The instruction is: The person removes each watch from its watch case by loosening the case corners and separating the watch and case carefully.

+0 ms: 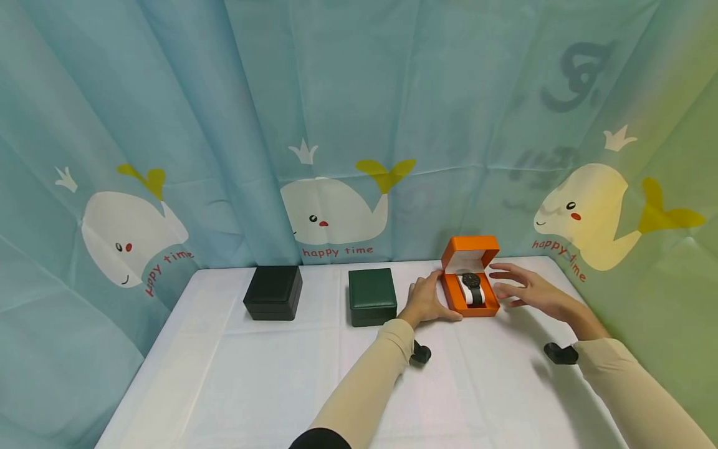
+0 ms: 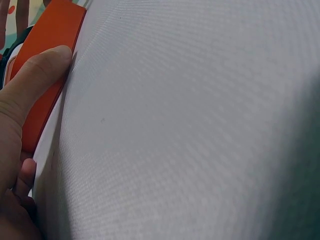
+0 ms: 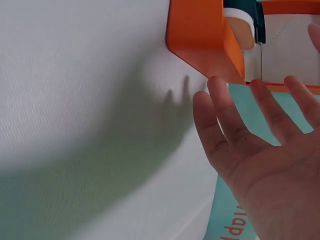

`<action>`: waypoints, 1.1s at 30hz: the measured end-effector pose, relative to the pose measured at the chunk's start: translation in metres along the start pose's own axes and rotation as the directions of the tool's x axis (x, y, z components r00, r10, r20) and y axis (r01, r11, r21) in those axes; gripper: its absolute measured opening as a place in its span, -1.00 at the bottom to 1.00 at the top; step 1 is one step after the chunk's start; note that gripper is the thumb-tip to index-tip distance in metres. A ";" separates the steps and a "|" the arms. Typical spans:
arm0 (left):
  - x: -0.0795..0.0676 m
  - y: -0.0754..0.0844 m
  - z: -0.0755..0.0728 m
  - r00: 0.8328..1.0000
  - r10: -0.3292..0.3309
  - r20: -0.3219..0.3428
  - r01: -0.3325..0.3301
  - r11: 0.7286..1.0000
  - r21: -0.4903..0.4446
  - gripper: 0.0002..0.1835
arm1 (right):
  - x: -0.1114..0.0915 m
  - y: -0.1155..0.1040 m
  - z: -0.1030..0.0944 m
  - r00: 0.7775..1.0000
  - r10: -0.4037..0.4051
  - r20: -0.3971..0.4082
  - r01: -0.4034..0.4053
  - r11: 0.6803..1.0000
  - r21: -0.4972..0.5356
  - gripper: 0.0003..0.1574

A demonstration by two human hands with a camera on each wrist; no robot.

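An orange watch box (image 1: 455, 295) stands at the right rear of the table with its lid (image 1: 470, 242) raised and its white lining showing. Inside, a watch with a black dial (image 1: 471, 280) is wrapped on a white cushion (image 1: 465, 291). My left hand (image 1: 427, 302) grips the box from the left, fingers along its side and thumb on its front wall (image 2: 55, 30), as the left wrist view shows. To the right of the box, my right hand (image 1: 530, 290) has spread, extended fingers. They hold nothing and appear apart from the box in the right wrist view.
A dark green box (image 1: 373, 290) with its lid down stands left of my left hand. Farther left is a black box (image 1: 273, 293), also closed. All stand on a white-covered table (image 1: 269, 374), with a whale-print curtain (image 1: 348, 81) behind it.
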State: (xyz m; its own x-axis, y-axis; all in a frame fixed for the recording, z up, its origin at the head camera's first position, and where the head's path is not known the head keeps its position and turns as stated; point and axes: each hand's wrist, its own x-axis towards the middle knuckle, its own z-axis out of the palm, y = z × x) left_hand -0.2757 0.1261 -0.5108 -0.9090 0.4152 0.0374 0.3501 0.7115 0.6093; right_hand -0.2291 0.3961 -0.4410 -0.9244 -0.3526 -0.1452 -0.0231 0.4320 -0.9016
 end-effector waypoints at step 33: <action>-0.001 0.000 -0.001 1.000 -0.002 -0.001 0.002 1.000 -0.004 0.22 | 0.013 0.006 0.018 0.999 -0.029 -0.033 0.017 0.943 -0.333 -0.43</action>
State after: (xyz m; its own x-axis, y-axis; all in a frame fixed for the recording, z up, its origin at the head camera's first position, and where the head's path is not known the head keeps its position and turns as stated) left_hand -0.2750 0.1254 -0.5098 -0.9099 0.4131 0.0372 0.3474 0.7098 0.6128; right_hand -0.2339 0.3790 -0.4556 -0.9355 -0.3373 -0.1050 -0.1639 0.6777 -0.7169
